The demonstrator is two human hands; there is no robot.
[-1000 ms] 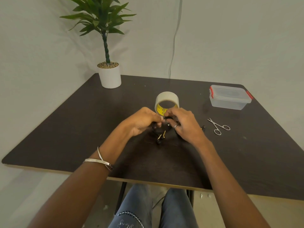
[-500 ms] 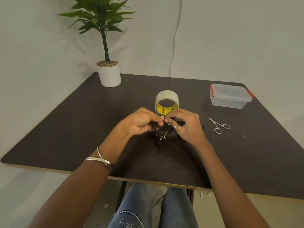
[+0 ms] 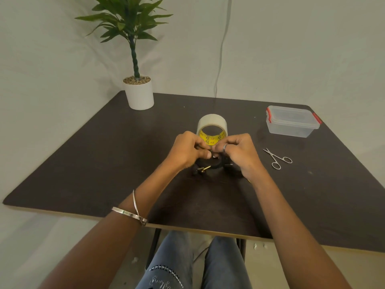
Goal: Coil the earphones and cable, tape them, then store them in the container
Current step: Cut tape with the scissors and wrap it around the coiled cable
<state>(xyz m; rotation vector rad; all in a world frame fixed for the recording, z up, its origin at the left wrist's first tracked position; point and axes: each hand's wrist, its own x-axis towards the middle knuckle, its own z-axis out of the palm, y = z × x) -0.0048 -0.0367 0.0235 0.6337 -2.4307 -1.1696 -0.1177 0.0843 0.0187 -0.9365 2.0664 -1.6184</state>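
Pinching black coiled cable (image 3: 210, 164) between both hands, left hand (image 3: 186, 150) and right hand (image 3: 239, 152) fingers curled tight on it. Keep loops bunched while wrapping; tape roll (image 3: 212, 127) just behind grip, container (image 3: 291, 122) far right, lid on.

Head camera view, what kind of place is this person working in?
Probably a plain indoor room set up as a work spot, not a kitchen or workshop: a dark table pushed against bare pale walls, a potted plant in the corner, and only a tape roll, scissors and a lidded plastic container laid out.
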